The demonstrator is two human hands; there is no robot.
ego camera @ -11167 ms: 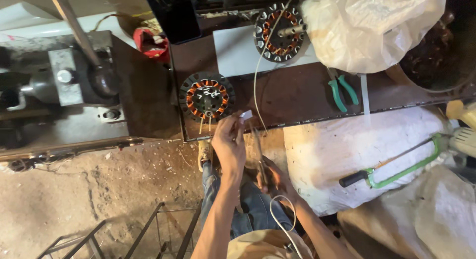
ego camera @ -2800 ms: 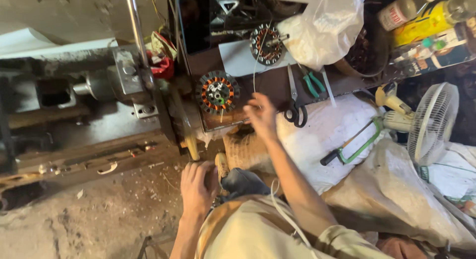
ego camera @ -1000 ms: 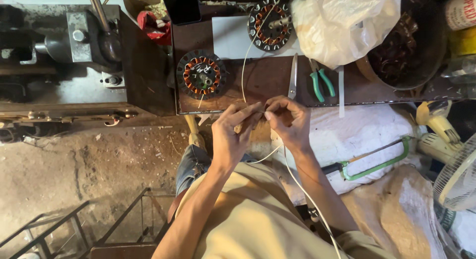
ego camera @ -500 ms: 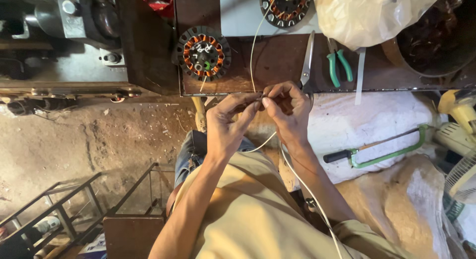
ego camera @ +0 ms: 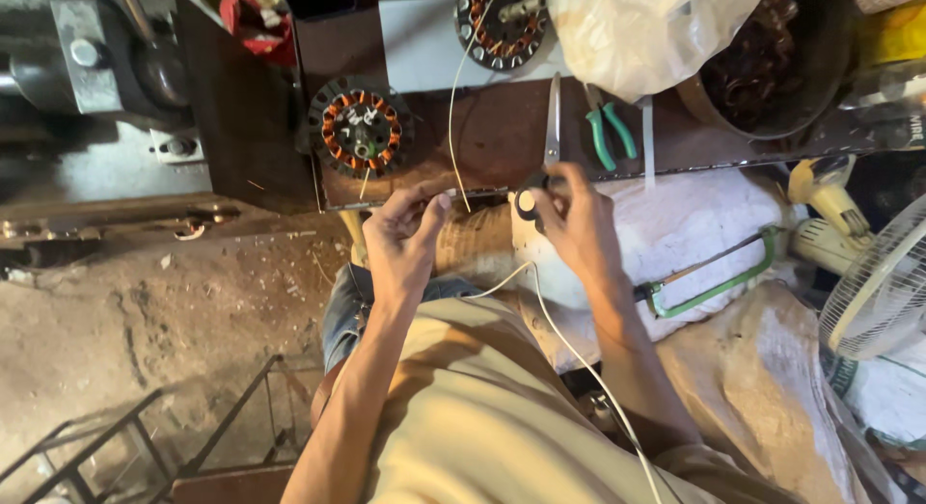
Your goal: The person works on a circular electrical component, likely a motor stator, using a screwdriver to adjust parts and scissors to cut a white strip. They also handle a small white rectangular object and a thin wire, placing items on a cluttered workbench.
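Right hand [ego camera: 577, 224] grips steel scissors [ego camera: 550, 142]; left hand [ego camera: 403, 242] pinches thin white wire [ego camera: 451, 128].

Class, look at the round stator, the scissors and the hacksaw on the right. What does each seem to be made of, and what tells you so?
Round stator with orange coils: probably dark steel core wound with copper wire, judging by the glossy orange-brown windings.
Scissors at the right hand: shiny grey blades suggest steel; the dark handles look plastic.
Green-framed hacksaw: painted metal frame, likely; dark grip of unclear material.

Thin white wire [ego camera: 453, 108] hangs taut btwn hands; scissors [ego camera: 550, 137] shut, gripped at handles.
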